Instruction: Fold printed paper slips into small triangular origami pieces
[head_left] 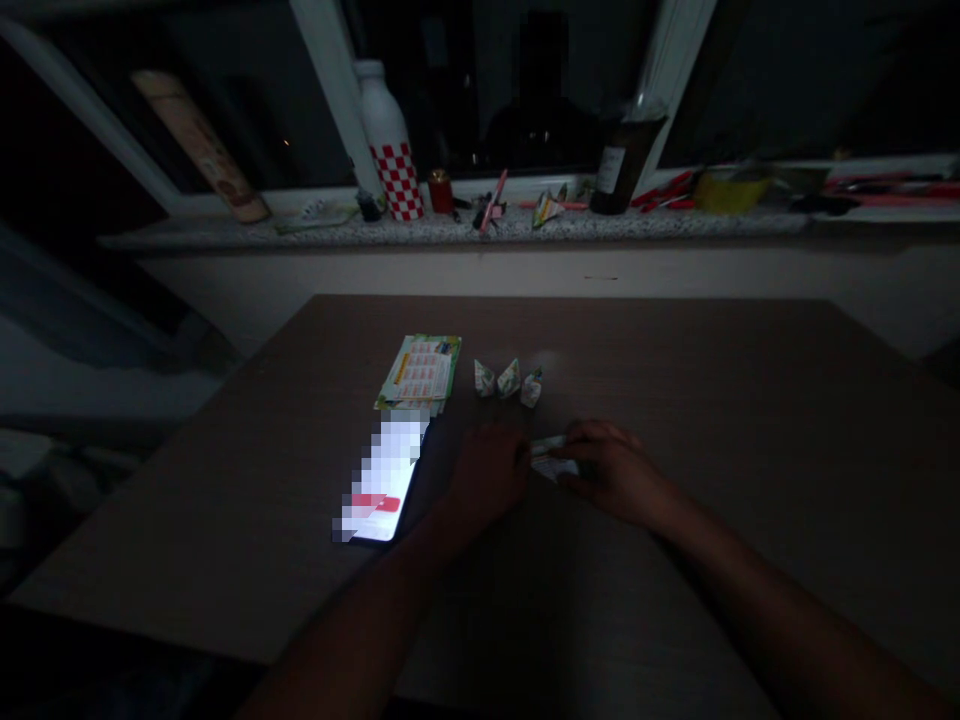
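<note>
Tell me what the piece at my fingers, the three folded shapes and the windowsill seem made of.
The piece: probably paper, looking thin and pale; finish too dim to tell. The three folded shapes: likely printed paper, from creases and coloured patches; gloss unclear. The windowsill: perhaps granite, from its grey speckles; polish unclear.

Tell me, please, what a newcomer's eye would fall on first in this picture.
Most likely the phone, its bright screen glowing on the dim table, to the left of the left hand. Next might come the paper between that hand and the right hand, with three folded paper shapes in a row just beyond. Farther back, the red-and-white checkered bottle stands out on the windowsill.
</note>
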